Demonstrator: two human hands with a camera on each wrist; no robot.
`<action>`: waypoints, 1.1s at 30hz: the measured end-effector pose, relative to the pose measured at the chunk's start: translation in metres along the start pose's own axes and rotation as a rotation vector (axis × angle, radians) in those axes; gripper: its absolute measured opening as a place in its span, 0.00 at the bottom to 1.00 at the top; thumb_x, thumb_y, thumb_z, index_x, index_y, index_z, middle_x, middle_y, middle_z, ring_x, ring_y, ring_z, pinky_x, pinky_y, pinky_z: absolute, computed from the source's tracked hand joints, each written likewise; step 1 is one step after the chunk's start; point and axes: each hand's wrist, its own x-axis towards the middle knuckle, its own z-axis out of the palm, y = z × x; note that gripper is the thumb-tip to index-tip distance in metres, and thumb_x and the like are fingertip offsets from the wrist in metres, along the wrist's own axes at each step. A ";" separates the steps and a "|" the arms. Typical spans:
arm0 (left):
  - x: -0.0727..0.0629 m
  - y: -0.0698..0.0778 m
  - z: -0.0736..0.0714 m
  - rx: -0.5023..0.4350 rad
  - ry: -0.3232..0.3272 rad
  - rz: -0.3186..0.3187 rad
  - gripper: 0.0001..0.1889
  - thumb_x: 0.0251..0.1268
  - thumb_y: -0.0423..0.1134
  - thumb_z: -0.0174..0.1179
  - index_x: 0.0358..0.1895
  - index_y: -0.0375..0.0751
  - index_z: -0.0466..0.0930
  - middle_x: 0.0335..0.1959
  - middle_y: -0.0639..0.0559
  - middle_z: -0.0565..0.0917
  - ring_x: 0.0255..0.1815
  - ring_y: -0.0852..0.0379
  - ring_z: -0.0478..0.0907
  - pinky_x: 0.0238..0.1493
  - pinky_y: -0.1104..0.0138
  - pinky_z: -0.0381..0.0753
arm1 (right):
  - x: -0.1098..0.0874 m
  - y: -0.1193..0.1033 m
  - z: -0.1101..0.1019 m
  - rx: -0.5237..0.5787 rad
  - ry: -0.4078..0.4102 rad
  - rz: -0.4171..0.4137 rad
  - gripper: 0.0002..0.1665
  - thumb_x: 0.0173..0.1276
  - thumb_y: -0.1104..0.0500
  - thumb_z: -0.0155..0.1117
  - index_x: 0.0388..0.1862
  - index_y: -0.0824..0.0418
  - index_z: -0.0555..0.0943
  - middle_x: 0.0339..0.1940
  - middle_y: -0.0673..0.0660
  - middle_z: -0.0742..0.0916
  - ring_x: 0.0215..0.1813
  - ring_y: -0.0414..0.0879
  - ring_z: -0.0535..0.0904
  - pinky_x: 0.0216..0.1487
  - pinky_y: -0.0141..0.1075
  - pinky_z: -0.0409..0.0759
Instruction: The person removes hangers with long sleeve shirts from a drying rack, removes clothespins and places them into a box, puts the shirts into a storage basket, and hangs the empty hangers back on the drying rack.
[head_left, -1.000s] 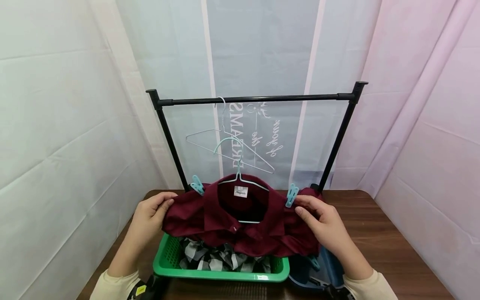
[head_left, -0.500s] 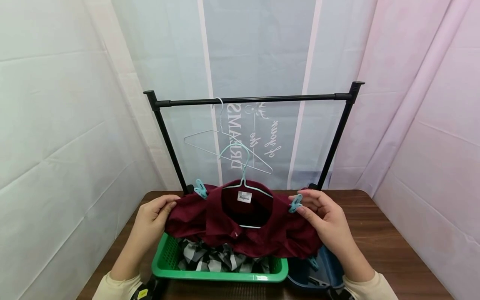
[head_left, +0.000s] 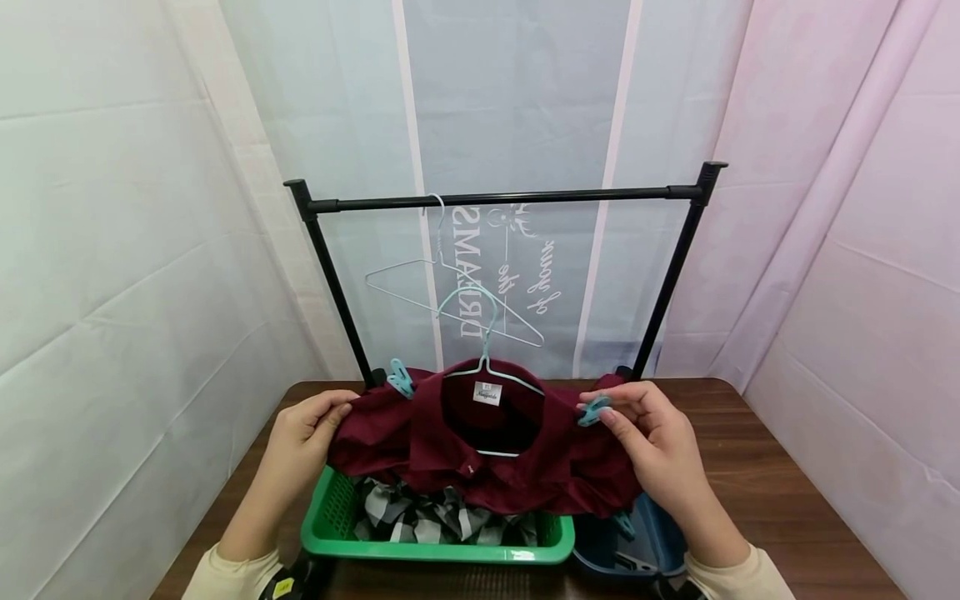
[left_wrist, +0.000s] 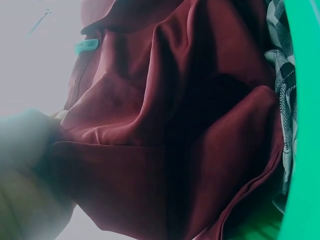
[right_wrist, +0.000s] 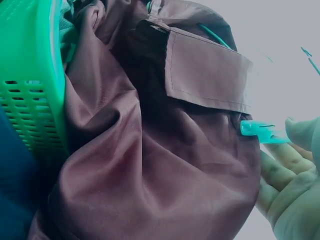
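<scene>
Teal hanger (head_left: 486,361) partly hidden in maroon shirt (head_left: 491,482) (label (head_left: 487,393) illegible).

From my end, the dark-red collared cloth shirt (head_left: 517,479) sits on a pale-blue wire hanger (head_left: 487,343), between my left grip (head_left: 300,437) and right grip (head_left: 654,437). One light-blue plastic clothespin (head_left: 401,379) is on its left shoulder; another, the right clothespin (head_left: 595,411), is at the right grip. Below the shirt I have the green rectangular plastic basket (head_left: 438,551), with checked black-and-white cloth (head_left: 427,529) inside, and a blue plastic tub (head_left: 666,533) to its right, on the brown wooden tabletop (head_left: 787,500). Behind stands a black tubular rack (head_left: 555,197), a white wire hanger (head_left: 440,250) on its bar, left of middle.
</scene>
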 end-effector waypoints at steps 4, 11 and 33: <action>0.000 -0.001 0.001 -0.003 0.004 -0.008 0.13 0.71 0.27 0.62 0.47 0.50 0.88 0.43 0.54 0.89 0.36 0.67 0.79 0.34 0.77 0.75 | 0.000 0.001 -0.002 0.129 0.032 -0.054 0.13 0.73 0.78 0.56 0.55 0.74 0.74 0.53 0.66 0.88 0.50 0.45 0.87 0.51 0.32 0.85; 0.000 -0.003 -0.001 0.016 0.029 -0.017 0.12 0.71 0.27 0.62 0.47 0.50 0.88 0.42 0.54 0.89 0.39 0.67 0.81 0.38 0.79 0.74 | 0.002 0.002 -0.009 0.357 0.091 -0.103 0.13 0.75 0.80 0.48 0.56 0.83 0.68 0.55 0.69 0.87 0.53 0.51 0.88 0.53 0.35 0.85; 0.005 -0.015 -0.014 0.020 0.240 -0.259 0.07 0.76 0.33 0.59 0.45 0.39 0.88 0.40 0.47 0.89 0.32 0.71 0.77 0.32 0.80 0.73 | 0.008 0.004 -0.068 -0.322 0.101 0.197 0.24 0.78 0.60 0.62 0.70 0.63 0.73 0.52 0.46 0.90 0.47 0.31 0.87 0.46 0.22 0.82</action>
